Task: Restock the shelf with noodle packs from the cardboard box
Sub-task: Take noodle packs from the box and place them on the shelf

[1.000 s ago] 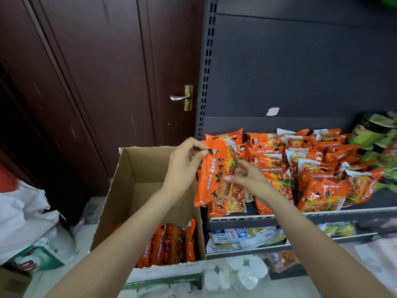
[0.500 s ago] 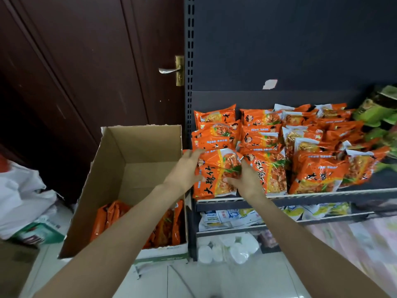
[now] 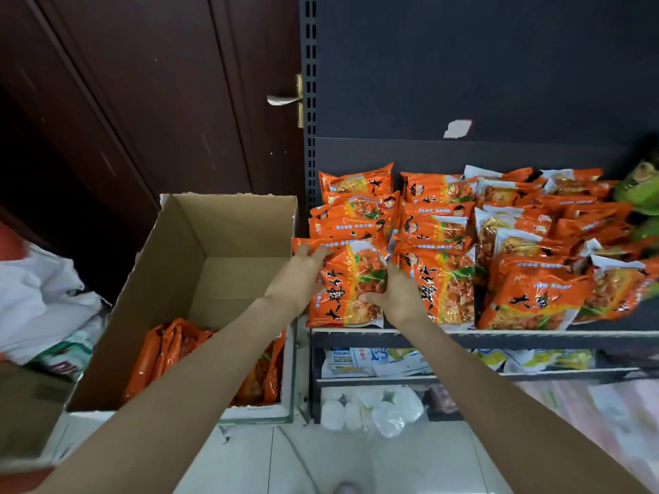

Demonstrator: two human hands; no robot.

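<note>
An orange noodle pack point(image 3: 349, 294) stands at the front left of the dark shelf point(image 3: 517, 337), leaning on the rows of matching orange packs point(image 3: 438, 222) behind it. My left hand point(image 3: 297, 279) lays fairly straight fingers over the pack's upper left corner. My right hand point(image 3: 392, 297) pinches its right edge, thumb on the front. To the left of the shelf stands the open cardboard box point(image 3: 171, 279). Several more orange packs point(image 3: 167, 351) stand upright in its bottom, partly hidden by my left forearm.
Green packs point(image 3: 642, 194) fill the shelf's far right end. Lower shelves hold white and yellow packets point(image 3: 374, 361) and white round items point(image 3: 371, 411). A dark wooden door with a lever handle point(image 3: 281, 99) stands behind the box. White bags point(image 3: 35, 297) lie at the left.
Both hands have brought the pack from mid-air above the box to the shelf's front left and stood it there. The left hand's fingers have straightened over its corner.
</note>
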